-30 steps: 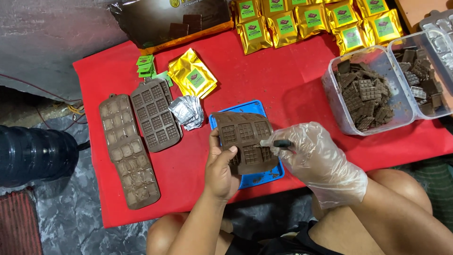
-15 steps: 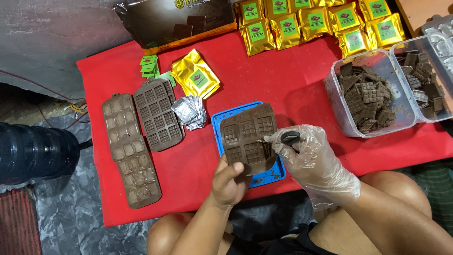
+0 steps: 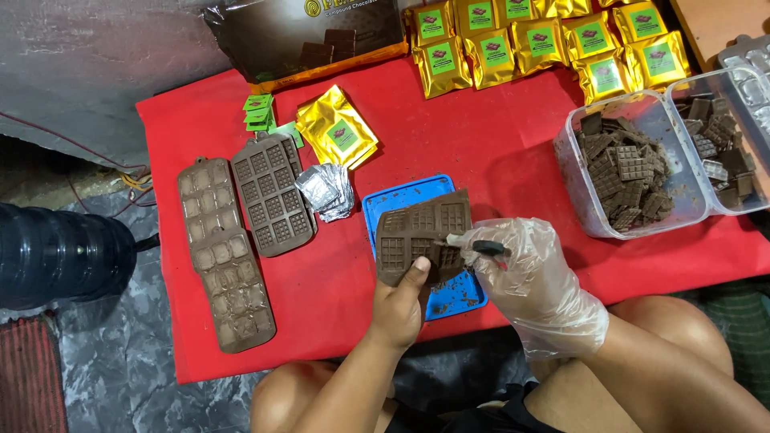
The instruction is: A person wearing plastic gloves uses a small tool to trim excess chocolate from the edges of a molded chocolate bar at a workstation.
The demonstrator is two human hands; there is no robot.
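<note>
My bare left hand (image 3: 399,303) grips a brown silicone chocolate mould (image 3: 423,234) by its near edge, tilted over a blue tray (image 3: 401,196) on the red table (image 3: 489,136). My right hand (image 3: 536,282), in a clear plastic glove, holds a small dark-handled tool (image 3: 481,245) against the mould's right side. Chocolate crumbs lie in the tray under the mould.
Two more brown moulds (image 3: 269,196) (image 3: 224,256) lie at the left. Silver foil (image 3: 325,191) and gold packets (image 3: 337,128) sit mid-table, with more gold packets (image 3: 545,40) at the back. Clear tubs (image 3: 634,164) of chocolate squares stand right. A dark blue water jug (image 3: 56,252) is far left.
The mould has tipped and shifted slightly right over the tray. My gloved right hand has brought the tool onto its right side, and my left grip moved along the near edge.
</note>
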